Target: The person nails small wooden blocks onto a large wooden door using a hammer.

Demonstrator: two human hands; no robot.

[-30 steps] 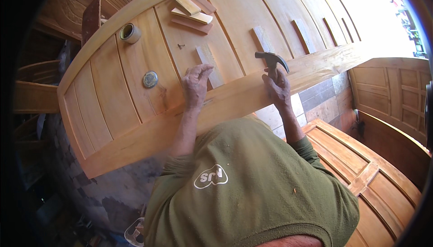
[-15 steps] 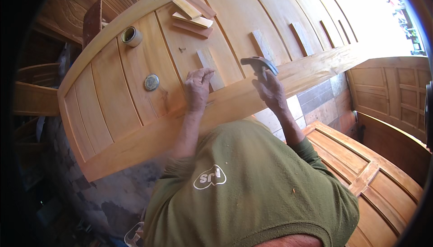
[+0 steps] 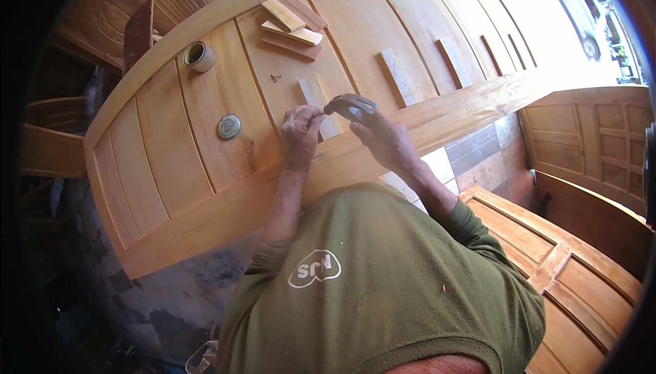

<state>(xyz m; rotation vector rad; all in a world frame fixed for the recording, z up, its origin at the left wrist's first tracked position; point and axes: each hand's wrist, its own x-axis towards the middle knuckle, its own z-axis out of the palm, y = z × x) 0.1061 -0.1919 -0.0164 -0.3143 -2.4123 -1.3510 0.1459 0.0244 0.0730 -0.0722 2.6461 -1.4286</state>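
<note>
A large wooden door [image 3: 160,148] with grooved panels lies flat before me. My left hand [image 3: 301,133] is closed in a pinch over a short wooden strip [image 3: 329,126] near the door's front edge; what the fingertips hold is too small to make out. In my right hand [image 3: 383,140] I grip a hammer [image 3: 352,105]. Its head is right beside my left fingertips. A few small nails [image 3: 275,77] lie on the panel beyond my left hand. Similar short strips [image 3: 398,77] stand along the door's edge to the right.
Loose wood pieces [image 3: 292,46] are piled on the door. An open can [image 3: 199,57] and a round lid [image 3: 229,127] stand to the left. Another panelled door [image 3: 547,265] is close at my right, and more panels [image 3: 588,138] lean beyond it. The tiled floor [image 3: 471,148] shows between.
My right hand has swung the hammer left and inward, bringing its head to my left fingertips. My left hand keeps its pinch at the strip, nearly in the same place.
</note>
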